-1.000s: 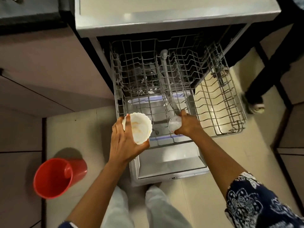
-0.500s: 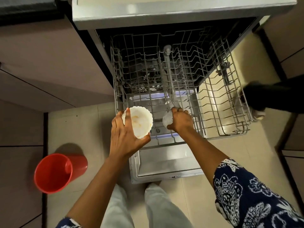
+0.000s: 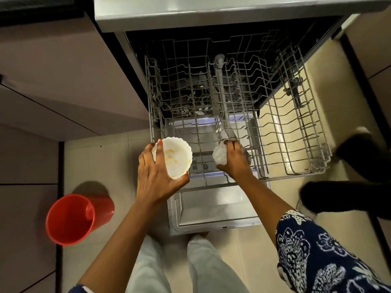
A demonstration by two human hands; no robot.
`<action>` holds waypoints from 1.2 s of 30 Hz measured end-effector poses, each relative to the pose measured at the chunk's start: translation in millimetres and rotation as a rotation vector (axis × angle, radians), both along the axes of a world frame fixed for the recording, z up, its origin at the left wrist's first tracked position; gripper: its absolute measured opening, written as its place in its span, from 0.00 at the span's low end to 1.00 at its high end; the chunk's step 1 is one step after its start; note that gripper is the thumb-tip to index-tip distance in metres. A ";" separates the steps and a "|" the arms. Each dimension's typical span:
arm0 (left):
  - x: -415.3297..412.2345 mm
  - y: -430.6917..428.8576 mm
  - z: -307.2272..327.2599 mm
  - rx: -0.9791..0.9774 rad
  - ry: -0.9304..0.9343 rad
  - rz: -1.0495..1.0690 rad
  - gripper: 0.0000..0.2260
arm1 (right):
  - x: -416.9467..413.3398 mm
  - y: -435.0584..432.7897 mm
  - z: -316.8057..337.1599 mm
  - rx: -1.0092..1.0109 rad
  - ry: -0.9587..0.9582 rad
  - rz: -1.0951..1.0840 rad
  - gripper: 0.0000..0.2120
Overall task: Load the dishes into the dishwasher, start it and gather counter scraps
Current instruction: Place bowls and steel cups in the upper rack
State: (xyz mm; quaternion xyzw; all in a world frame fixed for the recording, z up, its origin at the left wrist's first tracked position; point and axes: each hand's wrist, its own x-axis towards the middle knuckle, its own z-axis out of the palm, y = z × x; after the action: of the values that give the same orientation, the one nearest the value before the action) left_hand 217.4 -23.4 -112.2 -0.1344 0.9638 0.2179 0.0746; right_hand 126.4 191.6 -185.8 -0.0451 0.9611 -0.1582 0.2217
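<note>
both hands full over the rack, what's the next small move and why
Probably lower the glass in the right hand onto the rack wires just beneath it and let go: it is at the pulled-out rack's front, where no dishes show. The left hand holds the stained bowl, which can follow.

Your left hand [image 3: 156, 177] reaches forward, fingers and thumb curled round a bowl [image 3: 176, 158]; your right hand [image 3: 234, 161] (arm stretched further out) grips a glass [image 3: 219, 154], knuckles up.
</note>
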 end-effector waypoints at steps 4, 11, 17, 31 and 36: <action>-0.3 -1.0 0.5 0.005 0.018 0.004 0.49 | 4.1 5.9 -2.9 -0.041 -0.001 -0.023 0.40; 1.8 2.9 -3.0 0.031 0.017 0.020 0.49 | 1.3 10.5 -8.5 -0.054 -0.045 -0.022 0.38; 9.5 7.4 -4.1 0.159 0.007 0.047 0.50 | 5.3 19.2 -2.8 -0.162 0.037 -0.127 0.42; 2.0 26.4 10.7 0.435 -0.084 -0.178 0.56 | 45.7 -33.8 57.7 -1.417 -0.968 -0.712 0.26; -12.5 34.6 5.6 0.366 -0.092 -0.315 0.54 | 42.9 -19.5 57.9 -1.521 -0.945 -0.692 0.33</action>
State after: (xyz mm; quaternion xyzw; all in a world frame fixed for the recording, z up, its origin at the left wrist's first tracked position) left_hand 204.8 11.2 -106.6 0.0235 0.9129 0.3682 0.1746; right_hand 169.2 172.1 -127.9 0.1777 0.3726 -0.7981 0.4389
